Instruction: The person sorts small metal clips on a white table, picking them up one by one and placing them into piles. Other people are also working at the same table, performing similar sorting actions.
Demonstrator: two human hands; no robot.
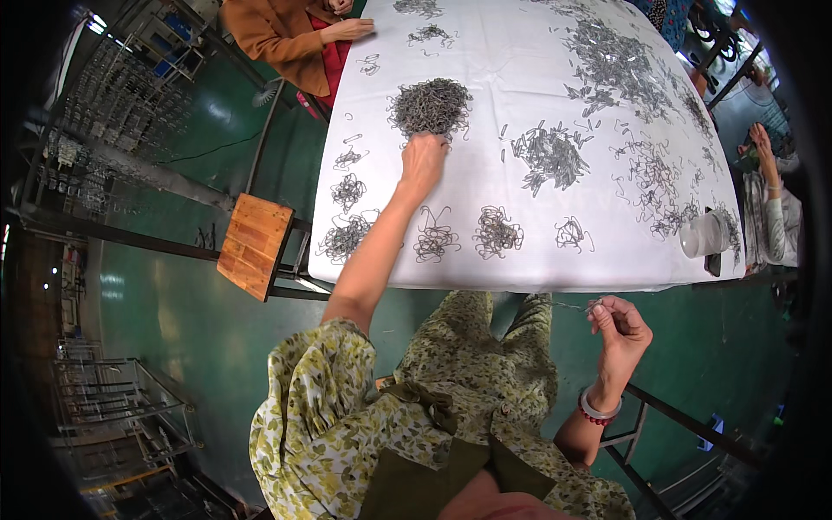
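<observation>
My left hand point(422, 163) reaches across the table to the near edge of a dense mound of dark bent wire hooks point(431, 106). Its fingers are curled down against the mound, and what they grip is hidden. My right hand point(620, 328), off the table's front edge, pinches a few thin wire hooks point(568, 305) between thumb and fingers; they stick out to the left. Along the near edge lie smaller heaps of wire hooks point(498, 234), another heap point(436, 238) beside them and a small loose one point(572, 233).
A pile of short grey metal pieces point(551, 156) lies right of centre on the white-covered table point(485, 191). A translucent tub point(704, 234) stands at the right corner. A wooden stool point(254, 245) is at the left. Co-workers' hands show at far left point(348, 29) and right point(763, 147).
</observation>
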